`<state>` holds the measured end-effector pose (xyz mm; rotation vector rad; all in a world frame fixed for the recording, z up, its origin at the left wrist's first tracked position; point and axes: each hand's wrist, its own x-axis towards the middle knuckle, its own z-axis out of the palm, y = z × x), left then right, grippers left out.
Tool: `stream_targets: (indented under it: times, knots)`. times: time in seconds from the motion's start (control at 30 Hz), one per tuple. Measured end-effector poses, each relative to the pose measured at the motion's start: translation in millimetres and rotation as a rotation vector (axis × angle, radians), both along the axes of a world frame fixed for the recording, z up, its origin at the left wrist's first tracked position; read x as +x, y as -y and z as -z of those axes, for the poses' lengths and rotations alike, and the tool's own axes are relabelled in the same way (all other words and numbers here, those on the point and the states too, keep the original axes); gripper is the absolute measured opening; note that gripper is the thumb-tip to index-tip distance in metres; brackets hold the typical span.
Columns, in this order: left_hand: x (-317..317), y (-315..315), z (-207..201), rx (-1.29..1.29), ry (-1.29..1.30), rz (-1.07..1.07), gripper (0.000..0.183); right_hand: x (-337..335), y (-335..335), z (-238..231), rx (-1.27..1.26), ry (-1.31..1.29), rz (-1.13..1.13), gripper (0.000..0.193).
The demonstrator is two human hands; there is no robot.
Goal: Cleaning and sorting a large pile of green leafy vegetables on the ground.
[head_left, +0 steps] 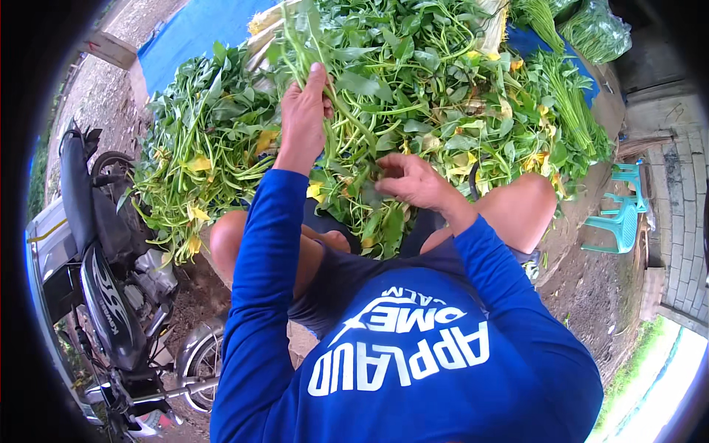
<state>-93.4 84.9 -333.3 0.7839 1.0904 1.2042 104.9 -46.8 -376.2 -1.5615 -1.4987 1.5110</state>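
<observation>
My left hand (304,122) is closed round a bunch of leafy green stems (298,55), which look like water spinach. Their leafy tops rise above the thumb, and some stems trail down to the right. To the right and a little lower, my right hand (422,184) has its fingers curled in a pinch beside the trailing stems. Whatever lies between those fingertips is too small to make out. A broad heap of the same greens (436,88), mixed with yellowed leaves (198,164), spreads in front of and between my bent knees.
Blue sheeting (196,37) shows under the heap at the far left. Trimmed long green bundles (565,103) and a clear plastic bag of greens (598,33) lie at the far right. A motorcycle (111,303) stands close on the left, and turquoise plastic stools (620,225) on the right.
</observation>
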Motion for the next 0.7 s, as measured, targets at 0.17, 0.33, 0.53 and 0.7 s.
stream_targets:
  times: [0.17, 0.33, 0.53, 0.7]
  knots:
    - [-15, -10, -1, 0.098, 0.052, -0.058, 0.033, 35, 19, 26, -0.054, 0.445, -0.273, 0.045]
    - [-6, -2, -6, 0.018, 0.022, -0.067, 0.032, 36, 12, 12, 0.326, 0.454, 0.127, 0.038]
    - [3, 3, 2, 0.013, 0.039, 0.020, 0.033, -16, -1, -14, -0.393, -0.595, 0.256, 0.029]
    - [5, 11, -7, -0.038, 0.135, 0.011, 0.036, -36, 19, -12, -0.411, -0.902, 0.277, 0.037]
